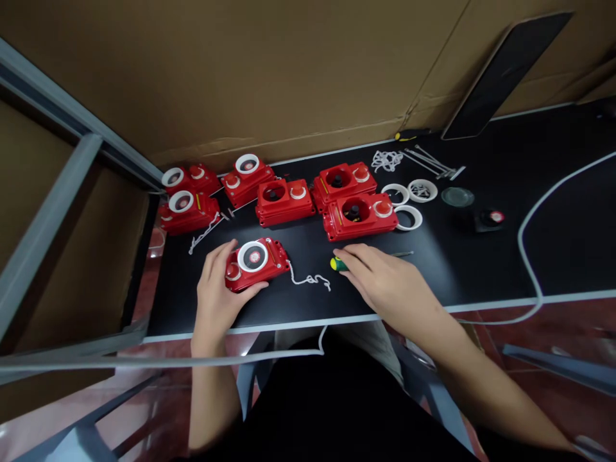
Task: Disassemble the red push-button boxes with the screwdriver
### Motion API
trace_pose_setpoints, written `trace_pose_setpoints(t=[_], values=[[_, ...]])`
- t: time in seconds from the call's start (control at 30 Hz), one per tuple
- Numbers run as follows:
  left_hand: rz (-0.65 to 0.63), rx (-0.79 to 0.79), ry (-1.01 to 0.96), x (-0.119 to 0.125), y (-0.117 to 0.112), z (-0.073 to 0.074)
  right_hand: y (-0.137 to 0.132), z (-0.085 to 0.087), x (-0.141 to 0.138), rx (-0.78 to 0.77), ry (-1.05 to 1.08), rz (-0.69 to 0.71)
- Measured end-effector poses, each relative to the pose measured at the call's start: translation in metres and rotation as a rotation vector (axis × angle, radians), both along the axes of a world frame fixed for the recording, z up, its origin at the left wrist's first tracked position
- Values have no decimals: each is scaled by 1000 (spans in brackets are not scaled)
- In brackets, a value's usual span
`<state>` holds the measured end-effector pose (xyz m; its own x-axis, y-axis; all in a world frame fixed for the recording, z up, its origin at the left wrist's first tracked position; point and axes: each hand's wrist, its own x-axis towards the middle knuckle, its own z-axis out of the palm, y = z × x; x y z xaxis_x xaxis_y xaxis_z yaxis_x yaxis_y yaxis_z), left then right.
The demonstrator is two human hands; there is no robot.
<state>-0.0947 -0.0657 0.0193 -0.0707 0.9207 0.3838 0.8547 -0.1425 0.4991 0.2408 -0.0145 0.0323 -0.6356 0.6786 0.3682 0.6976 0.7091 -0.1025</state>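
My left hand (pixel 215 282) is wrapped round the left end of a red device housing (pixel 269 256), thumb along the near side and fingers behind. A white ring (pixel 253 256) surrounds the round dark face on its top, and a knotted white cord (pixel 308 278) trails from its right end. My right hand (pixel 380 276) grips a screwdriver (pixel 339 264) by its green and yellow handle, low over the black table (pixel 298 308). A thin metal shaft shows past the hand, pointing right. The curled fingers hide part of the handle.
Several more red housings (pixel 285 208) stand along the back, some with white rings. Loose white rings (pixel 409 218), a dish of screws (pixel 422 190), bundled white cord (pixel 387 160), metal rods (pixel 433 162) and a black part (pixel 489 219) lie rightward. A grey cable (pixel 524 250) crosses the table's right side.
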Motion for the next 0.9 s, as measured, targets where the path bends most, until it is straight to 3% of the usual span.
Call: trace_pose_setpoints(t=[0.07, 0.17, 0.23, 0.27, 0.33, 0.4, 0.47, 0.6, 0.9], values=[[-13, -4, -28, 2, -1, 1, -5, 15, 8, -6, 120, -8], [-4, 7, -76, 3, -4, 0, -9, 36, 23, 119, 374, -197], [17, 2, -128, 1, -7, -3, -9, 38, 28, 253, 681, -332], [25, -4, -154, 0, -8, -5, -9, 34, 27, 237, 858, -363], [25, -17, -185, -2, -10, -8, -9, 21, 21, 3, 1170, -354], [8, -28, -187, -4, -11, -10, -10, 4, 12, -319, 1324, -309], [-21, -31, -193, -4, -11, -10, -12, -10, 3, -490, 1373, -298], [-124, 6, -221, -2, -8, -5, -12, -25, -5, -610, 1386, -291], [-183, 12, -218, 1, -2, 0, -14, -25, -5, -782, 1419, -224]])
